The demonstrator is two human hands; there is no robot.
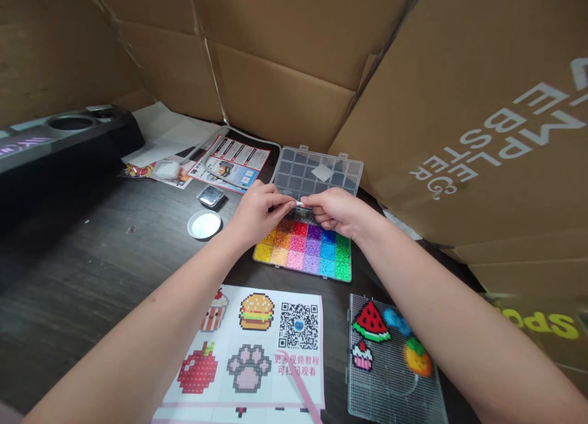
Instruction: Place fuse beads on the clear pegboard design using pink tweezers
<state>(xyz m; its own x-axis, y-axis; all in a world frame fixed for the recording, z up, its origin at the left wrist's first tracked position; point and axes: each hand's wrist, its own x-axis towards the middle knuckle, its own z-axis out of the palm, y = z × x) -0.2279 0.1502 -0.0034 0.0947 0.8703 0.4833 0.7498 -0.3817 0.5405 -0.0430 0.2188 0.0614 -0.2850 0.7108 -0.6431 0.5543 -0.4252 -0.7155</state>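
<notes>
My left hand (266, 211) and my right hand (336, 208) meet above the bead box, fingertips pinched close together. Between them is a small white piece (299, 203), too small to name, which both hands grip. Beneath, the open compartment box (303, 261) holds small beads sorted by colour: yellow, orange, red, pink, purple, blue and green. Its clear lid (294, 166) is tipped back behind, with a small white square (323, 173) on it. My hands hide the box's back rows in part.
Nearer me lie a pattern sheet (220, 332), pink tweezers (301, 381) and a clear pegboard (381, 393) bearing several bead figures. Leftward are a round white dish (204, 225), a small dark box (211, 196), printed leaflets (239, 157) and a black device (68, 142). Cardboard walls (275, 87) enclose the back.
</notes>
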